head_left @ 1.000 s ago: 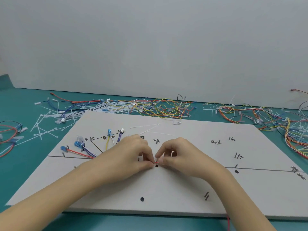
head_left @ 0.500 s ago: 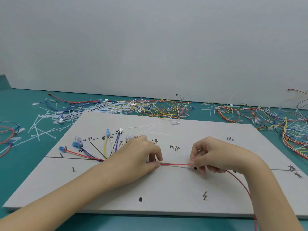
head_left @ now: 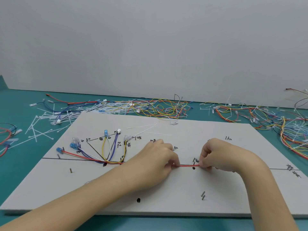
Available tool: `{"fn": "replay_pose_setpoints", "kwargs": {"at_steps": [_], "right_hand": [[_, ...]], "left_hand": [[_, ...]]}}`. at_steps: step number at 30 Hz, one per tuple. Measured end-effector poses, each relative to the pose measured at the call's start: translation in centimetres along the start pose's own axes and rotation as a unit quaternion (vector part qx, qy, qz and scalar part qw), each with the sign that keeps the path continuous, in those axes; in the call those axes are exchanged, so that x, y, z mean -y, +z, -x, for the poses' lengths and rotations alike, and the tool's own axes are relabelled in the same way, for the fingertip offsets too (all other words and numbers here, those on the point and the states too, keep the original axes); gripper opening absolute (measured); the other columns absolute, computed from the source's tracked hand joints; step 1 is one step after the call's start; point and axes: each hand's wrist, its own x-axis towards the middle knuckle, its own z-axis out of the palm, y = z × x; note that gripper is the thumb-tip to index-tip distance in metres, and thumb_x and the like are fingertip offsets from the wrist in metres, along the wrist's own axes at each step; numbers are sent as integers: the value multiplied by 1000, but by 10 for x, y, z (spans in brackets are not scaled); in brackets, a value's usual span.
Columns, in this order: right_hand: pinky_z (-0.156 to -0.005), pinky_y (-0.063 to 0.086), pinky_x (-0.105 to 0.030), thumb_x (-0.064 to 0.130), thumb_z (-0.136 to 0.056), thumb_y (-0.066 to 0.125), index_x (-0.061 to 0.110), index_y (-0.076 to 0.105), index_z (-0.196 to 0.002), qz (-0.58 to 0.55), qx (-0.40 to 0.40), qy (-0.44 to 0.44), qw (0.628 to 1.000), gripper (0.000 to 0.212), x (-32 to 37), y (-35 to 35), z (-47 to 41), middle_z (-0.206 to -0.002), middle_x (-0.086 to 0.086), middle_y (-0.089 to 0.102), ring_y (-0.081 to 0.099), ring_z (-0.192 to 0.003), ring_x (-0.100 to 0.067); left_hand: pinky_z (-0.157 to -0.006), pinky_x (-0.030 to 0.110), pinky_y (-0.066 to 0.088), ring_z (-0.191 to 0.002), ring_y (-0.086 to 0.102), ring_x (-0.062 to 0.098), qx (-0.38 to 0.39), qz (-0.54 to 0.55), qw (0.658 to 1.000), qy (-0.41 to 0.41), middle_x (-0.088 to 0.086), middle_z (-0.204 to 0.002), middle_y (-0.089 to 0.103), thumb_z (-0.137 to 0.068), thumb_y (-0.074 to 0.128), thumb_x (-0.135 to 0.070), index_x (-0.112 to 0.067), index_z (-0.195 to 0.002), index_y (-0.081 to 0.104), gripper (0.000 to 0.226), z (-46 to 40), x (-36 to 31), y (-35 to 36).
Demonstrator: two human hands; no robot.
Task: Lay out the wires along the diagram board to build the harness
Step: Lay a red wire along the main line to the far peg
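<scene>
Routing is in hand: a red wire (head_left: 186,165) is pinched taut between left hand (head_left: 154,161) and right hand (head_left: 216,155) along the diagram board (head_left: 166,189) trunk line; next, seating beside the pins (head_left: 193,161) seems required.

Thin red insulated wire (head_left: 186,165): only the short stretch between the two pinches shows; both continuations are hidden under the left hand (head_left: 150,161) and right hand (head_left: 221,155).

Black drawn trunk line (head_left: 51,158) on the pale grey diagram board (head_left: 166,194): covered mid-board by hands and forearms.

Handwritten black labels (head_left: 294,171) at the right end: too blurred to read. One label beside the left hand's knuckles is partly hidden.

Tangled multicoloured wire pile (head_left: 290,130), far right: cut off by the frame edge. Red and black wire loop (head_left: 5,135), far left: likewise cropped.

Both forearms run out of the bottom edge.
</scene>
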Motion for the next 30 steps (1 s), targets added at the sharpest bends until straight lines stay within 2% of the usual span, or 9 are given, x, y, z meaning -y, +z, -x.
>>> {"fn": "replay_pose_setpoints", "kwargs": {"at_steps": [3,5,10,13,17,21,23,26,30], "right_hand": [[-61,41,-26,7,-86,59,6,70,-96,25,-25,15,999,15,5,4,-3,-96,-10,70,55,-75,-20],[-67,43,-28,4,-85,56,4,69,-101,46,-51,19,997,21,8,6,-4,-95,-11,67,54,-79,-22],[-87,45,-32,6,-81,52,24,65,-90,93,-141,21,985,24,17,13,-1,-100,-2,65,56,-103,-24],[-79,50,-32,3,-80,51,21,63,-90,41,-145,21,988,23,16,18,1,-96,-3,61,59,-96,-26],[-71,41,-30,9,-85,46,16,59,-100,30,-140,35,989,21,14,27,-1,-103,-4,60,56,-98,-26],[-73,36,-31,4,-85,45,13,57,-109,1,-192,22,981,28,14,37,-12,-114,-11,55,52,-105,-30],[-73,33,-30,-3,-82,44,11,57,-111,-23,-247,-4,969,34,12,37,-15,-115,-12,51,50,-103,-29],[-64,26,-29,-10,-78,43,14,55,-106,-101,-316,-43,942,39,11,35,-19,-112,-7,46,47,-81,-20],[-65,37,-23,-13,-80,52,20,45,-123,-239,-363,-83,897,54,12,34,-22,-118,-1,36,62,-72,-16]], "left_hand": [[-89,31,36,-98,43,16,3,17,1000,14,-4,-103,55,-97,47,-16,-27,-115,68,30,-8,-8,5],[-88,32,38,-101,45,19,3,35,999,22,0,-103,54,-97,45,-13,-23,-118,68,33,-11,-13,9],[-85,33,40,-101,47,23,-5,15,999,38,3,-106,51,-100,42,-16,-18,-120,67,32,-14,-22,18],[-85,35,41,-101,47,22,-12,-11,999,47,3,-106,51,-101,41,-19,-17,-120,66,32,-12,-24,18],[-84,40,44,-98,44,21,-12,-62,997,52,3,-105,48,-101,37,-22,-13,-114,64,31,-10,-26,20],[-82,42,45,-98,44,22,-16,-73,996,52,3,-104,47,-101,37,-21,-12,-113,63,30,-10,-26,22],[-82,43,46,-98,44,22,-19,-72,996,51,3,-104,48,-100,37,-19,-12,-113,61,29,-10,-26,22],[-81,44,46,-96,45,22,-27,-72,996,48,4,-102,49,-99,38,-17,-11,-109,60,25,-10,-26,23],[-79,44,47,-97,45,22,-36,-73,995,50,3,-102,49,-98,38,-17,-12,-109,59,24,-11,-26,26]]}}
